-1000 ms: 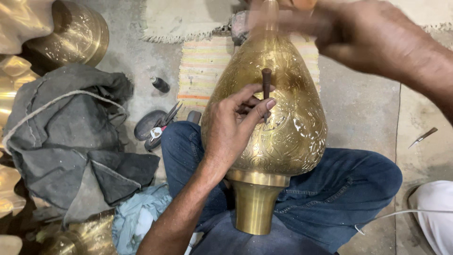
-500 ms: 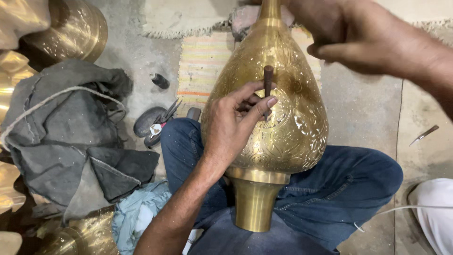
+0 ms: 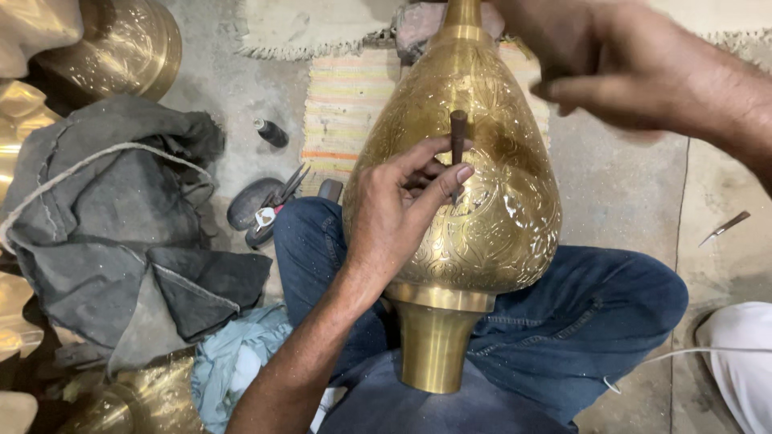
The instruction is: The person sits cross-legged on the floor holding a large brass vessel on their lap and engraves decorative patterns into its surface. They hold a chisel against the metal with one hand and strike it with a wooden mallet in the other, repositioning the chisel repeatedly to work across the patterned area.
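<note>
Now L hand (image 3: 394,213) pinches chisel (image 3: 458,149) on brass vase (image 3: 482,233).

- The brass vase (image 3: 474,201) at the frame's centre is glossy yellow metal, its belly rough with engraved patterns, its foot smooth.
- The punch (image 3: 458,145) in the left hand (image 3: 398,217) is dull, dark metal.
- The trousers (image 3: 563,321) are matt blue denim.
- The grey cloth (image 3: 121,233) at left looks coarse, matt and dusty.
- The striped mat (image 3: 346,104) at upper centre is woven cloth.
- The floor (image 3: 627,193) is rough, matt concrete.
</note>
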`<act>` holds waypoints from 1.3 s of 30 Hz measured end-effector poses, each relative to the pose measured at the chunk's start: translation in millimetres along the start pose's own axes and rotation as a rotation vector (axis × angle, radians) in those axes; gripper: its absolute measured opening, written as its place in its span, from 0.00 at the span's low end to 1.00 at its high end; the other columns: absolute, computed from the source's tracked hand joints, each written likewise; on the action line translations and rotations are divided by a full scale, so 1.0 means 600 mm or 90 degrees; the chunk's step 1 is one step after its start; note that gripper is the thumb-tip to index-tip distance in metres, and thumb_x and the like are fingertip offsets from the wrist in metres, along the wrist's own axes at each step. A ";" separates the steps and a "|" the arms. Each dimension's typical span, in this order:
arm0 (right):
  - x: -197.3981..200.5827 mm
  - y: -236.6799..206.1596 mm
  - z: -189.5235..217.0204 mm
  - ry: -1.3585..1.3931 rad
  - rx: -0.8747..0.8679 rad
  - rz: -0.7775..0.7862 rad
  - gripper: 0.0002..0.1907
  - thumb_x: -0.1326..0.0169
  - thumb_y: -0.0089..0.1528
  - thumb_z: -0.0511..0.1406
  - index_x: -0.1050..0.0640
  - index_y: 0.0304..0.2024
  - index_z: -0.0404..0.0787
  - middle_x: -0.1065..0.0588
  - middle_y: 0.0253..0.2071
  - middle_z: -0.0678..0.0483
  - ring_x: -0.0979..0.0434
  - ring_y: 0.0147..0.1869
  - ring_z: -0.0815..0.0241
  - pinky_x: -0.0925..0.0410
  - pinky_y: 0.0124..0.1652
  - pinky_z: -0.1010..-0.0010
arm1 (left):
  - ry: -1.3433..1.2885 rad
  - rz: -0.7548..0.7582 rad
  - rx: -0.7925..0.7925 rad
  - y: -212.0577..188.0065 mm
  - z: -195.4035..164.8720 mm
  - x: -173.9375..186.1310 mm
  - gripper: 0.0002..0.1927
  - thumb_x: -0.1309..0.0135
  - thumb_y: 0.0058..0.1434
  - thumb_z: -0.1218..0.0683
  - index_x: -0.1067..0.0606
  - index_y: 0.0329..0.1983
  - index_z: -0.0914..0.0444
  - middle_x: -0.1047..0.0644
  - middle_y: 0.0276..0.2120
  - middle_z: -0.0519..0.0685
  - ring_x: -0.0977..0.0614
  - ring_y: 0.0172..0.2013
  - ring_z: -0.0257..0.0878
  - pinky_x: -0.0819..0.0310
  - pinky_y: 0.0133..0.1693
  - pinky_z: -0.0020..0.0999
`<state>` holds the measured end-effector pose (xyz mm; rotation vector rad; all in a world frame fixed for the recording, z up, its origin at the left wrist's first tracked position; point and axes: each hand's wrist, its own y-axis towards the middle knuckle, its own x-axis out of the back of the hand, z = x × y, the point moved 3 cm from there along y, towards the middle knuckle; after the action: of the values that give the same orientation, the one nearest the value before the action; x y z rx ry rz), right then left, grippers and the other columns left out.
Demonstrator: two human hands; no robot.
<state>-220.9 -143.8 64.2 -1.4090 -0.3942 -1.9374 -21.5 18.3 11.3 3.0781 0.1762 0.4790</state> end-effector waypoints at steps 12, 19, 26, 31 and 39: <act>0.006 -0.004 -0.003 -0.175 0.080 -0.064 0.19 0.39 0.63 0.41 0.24 0.54 0.42 0.20 0.38 0.47 0.16 0.40 0.52 0.22 0.42 0.61 | -0.046 0.007 0.003 -0.003 0.003 -0.001 0.17 0.42 0.67 0.51 0.21 0.57 0.61 0.14 0.32 0.46 0.11 0.34 0.31 0.13 0.37 0.27; 0.014 -0.001 0.013 -0.074 -0.030 0.016 0.14 0.38 0.65 0.39 0.23 0.51 0.42 0.19 0.33 0.49 0.16 0.36 0.54 0.22 0.36 0.61 | 0.010 -0.005 -0.001 -0.003 0.004 0.001 0.17 0.40 0.66 0.51 0.21 0.55 0.63 0.14 0.32 0.47 0.11 0.34 0.32 0.14 0.37 0.28; 0.024 -0.002 0.008 -0.150 -0.028 0.007 0.14 0.39 0.64 0.37 0.23 0.49 0.39 0.22 0.31 0.46 0.17 0.34 0.54 0.23 0.36 0.62 | -0.006 -0.004 -0.005 -0.006 0.000 0.000 0.17 0.40 0.66 0.51 0.20 0.56 0.62 0.14 0.33 0.47 0.11 0.34 0.32 0.14 0.36 0.27; 0.013 -0.002 0.006 -0.234 -0.061 0.075 0.13 0.37 0.64 0.41 0.22 0.48 0.44 0.19 0.30 0.49 0.15 0.36 0.54 0.23 0.38 0.60 | 0.003 -0.014 -0.014 -0.006 0.003 0.002 0.18 0.40 0.66 0.51 0.21 0.56 0.62 0.14 0.33 0.47 0.11 0.34 0.32 0.14 0.37 0.28; -0.003 -0.010 -0.011 -0.267 -0.047 0.090 0.16 0.41 0.65 0.42 0.23 0.53 0.47 0.18 0.35 0.51 0.15 0.40 0.54 0.22 0.42 0.61 | 0.012 -0.012 -0.019 -0.004 0.012 -0.001 0.16 0.40 0.67 0.52 0.21 0.55 0.62 0.14 0.33 0.47 0.11 0.34 0.31 0.14 0.37 0.27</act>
<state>-229.4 -143.2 61.0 -1.8441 -0.4041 -1.5526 -20.2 20.6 4.3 3.0403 0.1963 0.5057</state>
